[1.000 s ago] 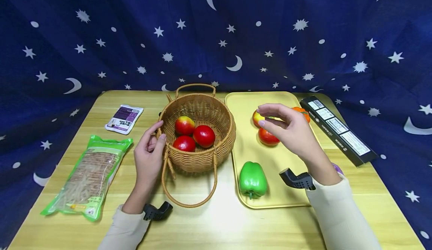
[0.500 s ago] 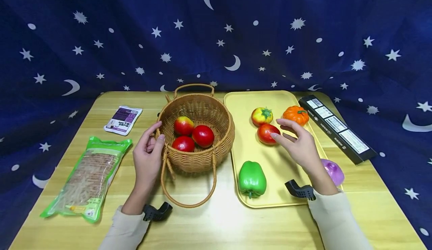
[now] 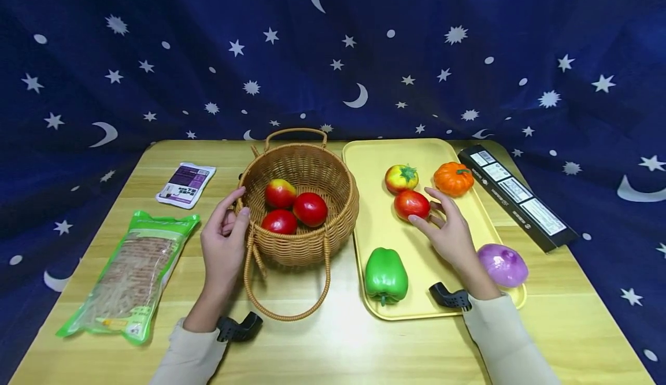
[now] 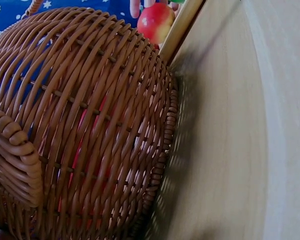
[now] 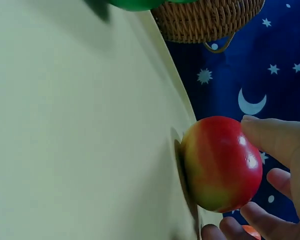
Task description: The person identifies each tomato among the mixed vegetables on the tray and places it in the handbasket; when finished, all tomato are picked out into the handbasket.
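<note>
On the yellow tray (image 3: 442, 284) lies a red-and-yellow mango-shaped fruit (image 3: 411, 205). My right hand (image 3: 444, 229) is around its near right side, thumb and fingers spread at its edges, and the right wrist view shows the fruit (image 5: 222, 165) still resting on the tray. At the left rim of the wicker basket (image 3: 296, 252) my left hand (image 3: 224, 246) holds on with thumb and curled fingers; the basket's wall (image 4: 85, 125) fills much of the left wrist view. Inside the basket are two red fruits (image 3: 310, 209) and a red-yellow one (image 3: 281, 193).
Also on the tray are a yellow-red tomato (image 3: 401, 178), an orange pumpkin (image 3: 453, 178), a green bell pepper (image 3: 386, 275) and a purple onion (image 3: 502, 265). A long black box (image 3: 517, 194) lies right. A green-edged packet (image 3: 132, 275) and a small pouch (image 3: 185, 184) lie left.
My right hand has drawn back from above the tomato and come down to the mango-shaped fruit, which has not moved. My left hand stays at the basket rim.
</note>
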